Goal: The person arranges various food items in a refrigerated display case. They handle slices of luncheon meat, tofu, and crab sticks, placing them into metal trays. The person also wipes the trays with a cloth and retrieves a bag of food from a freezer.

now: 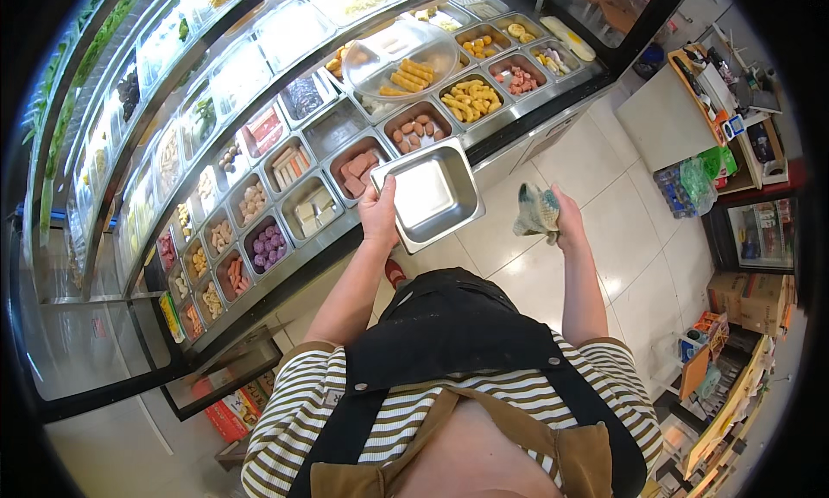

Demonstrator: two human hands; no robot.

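My left hand (379,214) grips the left rim of a stainless steel food pan (429,193), which has no food in it. The pan is held in the air just off the front edge of a refrigerated display counter (311,244). Over the tiled floor, my right hand (570,218) holds a crumpled cloth (537,210), pale with a teal patch, apart from the pan. Behind the held pan, a pan of pink luncheon meat slices (355,171) is partly covered. Farther back, one counter compartment (333,127) shows bare metal.
Several steel pans of food fill the counter, among them purple balls (267,246) and small sausages (418,134). A clear lid (401,57) lies over some pans. Glass shelves rise behind. To the right stand a desk (673,109), a glass-door fridge (759,232) and cardboard boxes (745,297).
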